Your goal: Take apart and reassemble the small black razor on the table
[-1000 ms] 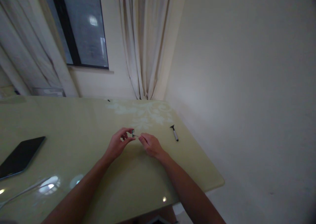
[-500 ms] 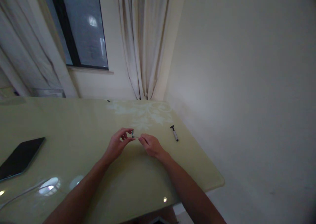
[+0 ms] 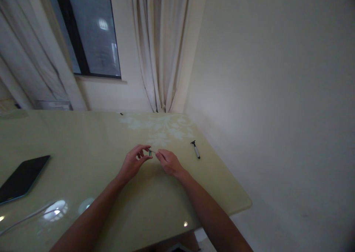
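Observation:
My left hand [image 3: 135, 161] pinches a small dark and silvery piece [image 3: 150, 153] upright between thumb and fingertips. It looks like a razor cartridge, though it is too small to be sure. Closed around a thin pale stick [image 3: 154, 151], my right hand [image 3: 169, 162] points it leftward. The stick's tip is at the upper part of the small piece; whether they touch I cannot tell. Both hands are just above the pale, glossy table [image 3: 155, 207]. To the right of my right hand lies a razor [image 3: 195, 149] with a dark head and a grey handle.
A dark tablet [image 3: 23, 178] lies at the table's left, with a white cable [image 3: 27, 217] nearer to me. One tiny dark bit [image 3: 121, 114] is by the far edge. The wall [image 3: 263, 96] borders the right side, and curtains [image 3: 161, 52] hang behind.
The stick's tip has shifted from the lower part of the small piece to its upper part. Both hands stay nearly in place.

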Motion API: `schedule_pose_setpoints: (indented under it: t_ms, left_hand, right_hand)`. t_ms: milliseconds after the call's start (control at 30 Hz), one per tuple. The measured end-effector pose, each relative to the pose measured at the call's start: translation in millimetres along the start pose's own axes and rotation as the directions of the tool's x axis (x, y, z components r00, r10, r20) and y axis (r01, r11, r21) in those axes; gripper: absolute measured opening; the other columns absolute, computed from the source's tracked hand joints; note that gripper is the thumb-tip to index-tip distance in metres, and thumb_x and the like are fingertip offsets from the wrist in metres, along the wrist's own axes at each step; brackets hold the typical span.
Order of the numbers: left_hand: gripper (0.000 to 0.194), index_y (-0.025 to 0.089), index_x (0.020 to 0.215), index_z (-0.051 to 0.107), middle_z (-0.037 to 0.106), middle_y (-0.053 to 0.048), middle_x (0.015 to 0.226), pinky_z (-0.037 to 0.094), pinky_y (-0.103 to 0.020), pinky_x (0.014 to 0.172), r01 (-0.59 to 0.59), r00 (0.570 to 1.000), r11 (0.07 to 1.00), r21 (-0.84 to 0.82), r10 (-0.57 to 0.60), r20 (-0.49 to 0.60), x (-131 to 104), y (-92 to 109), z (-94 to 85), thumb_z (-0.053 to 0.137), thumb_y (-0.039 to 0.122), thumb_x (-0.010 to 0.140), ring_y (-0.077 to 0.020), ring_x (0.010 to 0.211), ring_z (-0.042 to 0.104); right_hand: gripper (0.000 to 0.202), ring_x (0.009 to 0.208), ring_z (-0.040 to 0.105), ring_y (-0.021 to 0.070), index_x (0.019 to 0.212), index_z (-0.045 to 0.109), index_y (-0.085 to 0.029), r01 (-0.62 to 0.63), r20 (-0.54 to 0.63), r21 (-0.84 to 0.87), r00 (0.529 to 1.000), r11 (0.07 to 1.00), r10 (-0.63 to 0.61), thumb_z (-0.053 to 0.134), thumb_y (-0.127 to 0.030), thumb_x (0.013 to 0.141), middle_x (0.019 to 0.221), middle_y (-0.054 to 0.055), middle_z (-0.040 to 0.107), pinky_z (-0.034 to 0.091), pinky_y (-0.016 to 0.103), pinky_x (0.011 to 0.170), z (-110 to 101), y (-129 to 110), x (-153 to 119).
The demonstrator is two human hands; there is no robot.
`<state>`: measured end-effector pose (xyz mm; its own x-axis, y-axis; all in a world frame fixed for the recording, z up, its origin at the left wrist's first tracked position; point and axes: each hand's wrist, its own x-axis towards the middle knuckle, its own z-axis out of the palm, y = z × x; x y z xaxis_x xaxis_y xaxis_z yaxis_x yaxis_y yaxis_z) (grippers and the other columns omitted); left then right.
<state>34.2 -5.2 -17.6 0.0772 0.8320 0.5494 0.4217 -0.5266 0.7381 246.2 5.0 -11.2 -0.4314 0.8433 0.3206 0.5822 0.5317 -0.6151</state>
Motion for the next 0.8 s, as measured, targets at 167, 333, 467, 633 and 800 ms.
schedule_pose_setpoints:
  t_ms: [167,333,467,633,800]
  left_hand:
    - [0.031,0.024,0.109,0.073,0.069,-0.001,0.089,0.050,-0.025,0.063,0.006,1.000,1.000,0.001,-0.006,0.011,0.0,-1.5,0.1,0.075,0.039,0.082,-0.0140,0.068,0.059]
    - [0.030,0.023,0.105,0.073,0.069,-0.001,0.086,0.048,-0.024,0.060,0.020,1.000,1.000,0.001,-0.020,-0.001,1.1,1.2,-0.4,0.075,0.040,0.081,-0.0136,0.065,0.058]
    - [0.030,0.023,0.103,0.073,0.069,-0.001,0.085,0.049,-0.025,0.060,0.022,1.000,1.000,0.000,-0.022,-0.005,0.7,1.6,0.5,0.074,0.043,0.081,-0.0135,0.064,0.058]
    - [0.029,0.023,0.103,0.073,0.069,-0.001,0.085,0.049,-0.025,0.060,0.029,1.000,1.000,0.002,-0.029,0.005,0.2,0.2,0.8,0.074,0.042,0.081,-0.0141,0.065,0.059]
    - [0.030,0.023,0.105,0.073,0.069,-0.001,0.086,0.050,-0.026,0.061,0.043,0.999,0.999,-0.001,-0.043,-0.017,1.1,0.5,-1.0,0.074,0.041,0.080,-0.0138,0.065,0.059]
  right_hand:
    - [0.036,0.072,0.048,0.0145,0.077,0.052,-0.020,-0.020,-0.018,0.005,1.000,1.000,0.020,0.043,-0.038,0.107,0.077,-0.001,0.054,0.028,0.026,0.066,0.9,-1.2,1.8]
    - [0.036,0.073,0.049,0.0149,0.077,0.052,-0.020,-0.055,-0.024,-0.008,0.998,0.998,0.054,0.043,-0.038,0.107,0.077,0.000,0.055,0.028,0.026,0.065,1.6,-0.3,3.2]
    - [0.037,0.074,0.049,0.0148,0.078,0.052,-0.020,-0.018,-0.014,0.008,1.000,1.000,0.018,0.042,-0.040,0.107,0.078,0.000,0.056,0.029,0.026,0.066,3.5,-0.2,4.3]
    - [0.037,0.075,0.049,0.0152,0.078,0.053,-0.020,-0.048,-0.035,-0.028,0.998,0.998,0.047,0.041,-0.040,0.108,0.079,0.000,0.057,0.029,0.026,0.067,4.5,-1.4,5.9]
    - [0.036,0.076,0.050,0.0150,0.080,0.055,-0.020,-0.046,-0.019,-0.024,0.999,0.999,0.045,0.042,-0.039,0.108,0.082,0.000,0.058,0.029,0.026,0.067,2.3,-3.9,4.8]
